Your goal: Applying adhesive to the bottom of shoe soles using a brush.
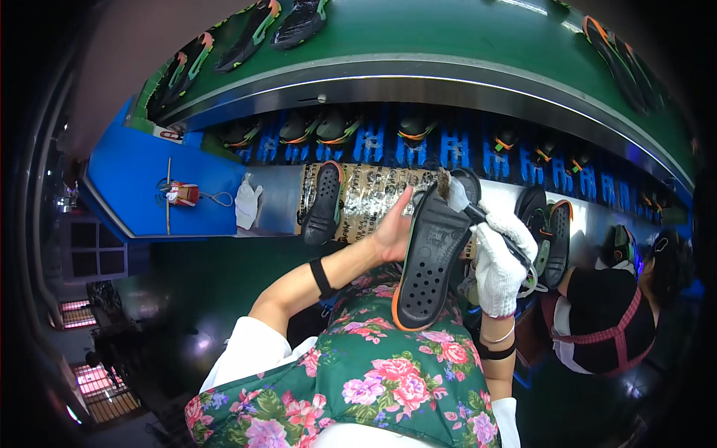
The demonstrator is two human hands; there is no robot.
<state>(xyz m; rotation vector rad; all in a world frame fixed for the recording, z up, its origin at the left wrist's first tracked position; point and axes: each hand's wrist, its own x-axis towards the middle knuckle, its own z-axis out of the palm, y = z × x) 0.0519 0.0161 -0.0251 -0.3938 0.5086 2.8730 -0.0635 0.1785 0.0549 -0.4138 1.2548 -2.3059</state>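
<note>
A black shoe sole (432,250) with a cluster of holes and an orange rim stands tilted in front of my body. My bare left hand (392,230) grips its left edge; part of the fingers is hidden behind it. My right hand (499,265), in a white knitted glove, is closed round the dark handle of a brush (454,196). The brown bristles are at the far end of the sole; whether they touch it I cannot tell. A second perforated black sole (326,201) lies to the left on tape-covered cardboard (377,198).
Beyond the bench, shoes hang on a row of blue racks (454,147). Above runs a green conveyor belt (448,37) carrying several shoes. More soles (559,243) lie to the right, near a co-worker (609,317). A white glove (248,201) lies by a blue panel (134,183) at left.
</note>
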